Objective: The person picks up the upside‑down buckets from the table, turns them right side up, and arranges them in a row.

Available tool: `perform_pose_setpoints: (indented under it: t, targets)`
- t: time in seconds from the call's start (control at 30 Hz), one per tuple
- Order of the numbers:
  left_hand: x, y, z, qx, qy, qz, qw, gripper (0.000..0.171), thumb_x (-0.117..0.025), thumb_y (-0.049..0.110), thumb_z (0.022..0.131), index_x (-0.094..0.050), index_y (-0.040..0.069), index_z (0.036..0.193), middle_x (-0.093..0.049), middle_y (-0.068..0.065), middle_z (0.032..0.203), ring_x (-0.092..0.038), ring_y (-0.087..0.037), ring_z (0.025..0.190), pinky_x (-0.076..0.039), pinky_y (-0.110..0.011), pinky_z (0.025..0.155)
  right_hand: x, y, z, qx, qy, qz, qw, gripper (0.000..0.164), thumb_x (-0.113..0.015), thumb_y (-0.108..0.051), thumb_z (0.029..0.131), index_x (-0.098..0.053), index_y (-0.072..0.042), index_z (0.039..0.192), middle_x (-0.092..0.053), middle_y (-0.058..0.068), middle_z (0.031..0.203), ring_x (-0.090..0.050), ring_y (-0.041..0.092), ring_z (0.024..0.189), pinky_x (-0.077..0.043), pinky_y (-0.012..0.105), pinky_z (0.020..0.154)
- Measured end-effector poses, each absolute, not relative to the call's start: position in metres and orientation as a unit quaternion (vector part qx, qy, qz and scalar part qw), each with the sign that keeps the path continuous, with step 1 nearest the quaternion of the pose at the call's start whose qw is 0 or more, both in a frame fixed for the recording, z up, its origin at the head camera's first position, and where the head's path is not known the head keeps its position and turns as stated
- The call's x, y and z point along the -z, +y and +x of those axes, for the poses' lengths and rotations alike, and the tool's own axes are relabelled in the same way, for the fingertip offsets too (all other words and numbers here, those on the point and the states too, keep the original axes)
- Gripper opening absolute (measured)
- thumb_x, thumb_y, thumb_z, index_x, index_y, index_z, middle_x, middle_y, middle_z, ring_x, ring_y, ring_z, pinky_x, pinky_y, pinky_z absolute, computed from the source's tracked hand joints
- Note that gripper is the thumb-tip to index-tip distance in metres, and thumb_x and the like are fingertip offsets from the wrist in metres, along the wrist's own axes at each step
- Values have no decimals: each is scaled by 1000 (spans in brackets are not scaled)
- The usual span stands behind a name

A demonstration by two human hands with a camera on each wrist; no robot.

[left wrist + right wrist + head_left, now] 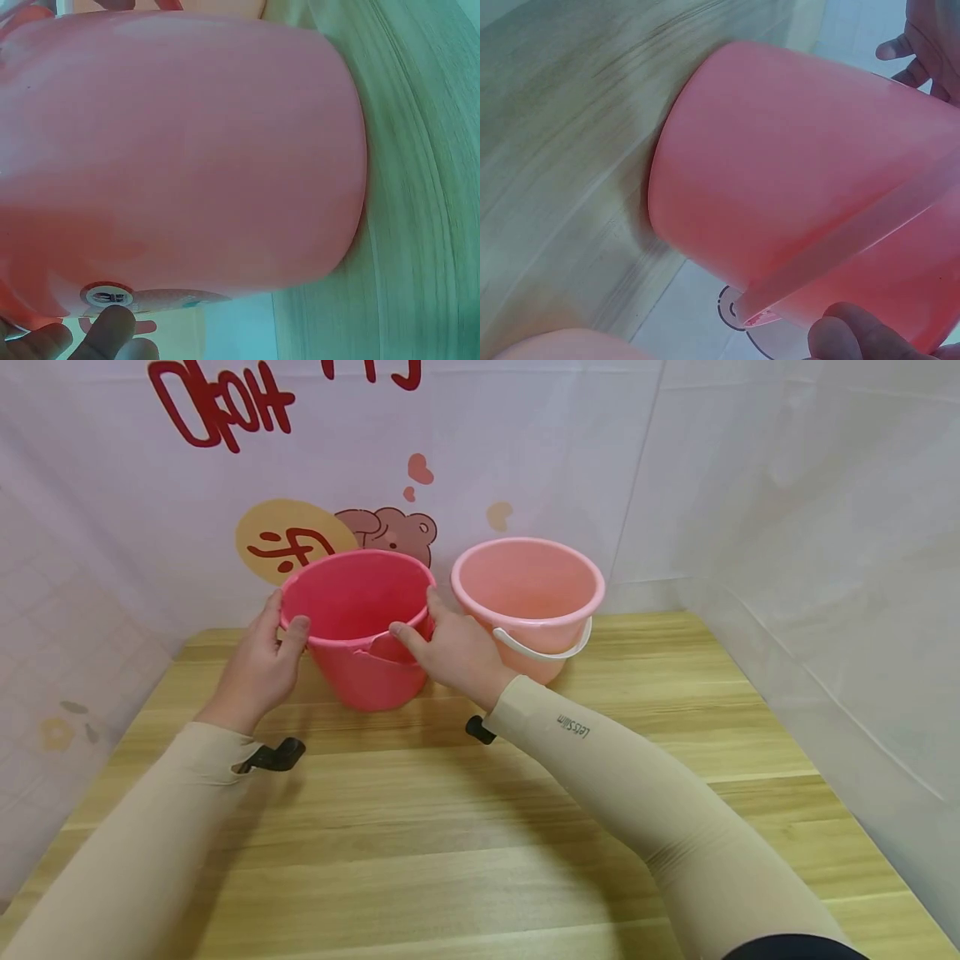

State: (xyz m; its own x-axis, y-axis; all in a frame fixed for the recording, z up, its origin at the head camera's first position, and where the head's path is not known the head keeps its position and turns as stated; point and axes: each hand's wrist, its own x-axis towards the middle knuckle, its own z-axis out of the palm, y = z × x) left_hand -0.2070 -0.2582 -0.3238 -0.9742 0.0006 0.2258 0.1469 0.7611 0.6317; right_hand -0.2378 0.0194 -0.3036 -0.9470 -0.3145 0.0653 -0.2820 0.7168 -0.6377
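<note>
A deep pink plastic bucket (367, 681) is held upright near the back of the wooden table, its mouth tipped slightly toward me. My left hand (261, 664) grips the left of its rim, thumb over the edge. On the opposite side my right hand (463, 650) holds the rim, its thumb on the front of the edge. The bucket's pink handle (862, 232) hangs down against the wall in the right wrist view. In the left wrist view the bucket's base lies close to the wood; whether they touch I cannot tell.
Just right of my right hand stands a light pink bucket (547, 635) with a white handle (536, 654) hanging at its front. The wooden table (420, 852) reaches back to a white printed curtain (585, 460), with pale sheeting at both sides.
</note>
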Motion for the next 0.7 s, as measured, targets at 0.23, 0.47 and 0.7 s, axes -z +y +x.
perform_pose_setpoints:
  t: [0.23,0.47,0.7]
  targets:
    - [322,-253,-210,355,-928,-37,105,78,-33,63,108,-4,29,171,-35,-21,167,-54,-52,132,-41,-75,110,304,22,-240,353,922,-155,24,96,-54,-67,101,-10,-19,171,-69,-4,133,-67,14,85,-56,27,75]
    - [322,-249,-214,358,-927,-32,102,76,-33,64,108,-4,33,171,-34,-20,169,-53,-52,135,-41,-75,110,305,22,-242,352,924,-151,17,97,-53,-66,101,-8,-17,171,-67,0,139,-69,15,85,-57,30,77]
    - [321,-246,-217,372,-922,-34,100,76,-35,64,107,-5,33,171,-30,-16,172,-50,-50,140,-45,-72,108,305,21,-245,342,929,-138,8,95,-52,-67,102,-9,-18,171,-56,-2,157,-65,16,121,-55,36,102]
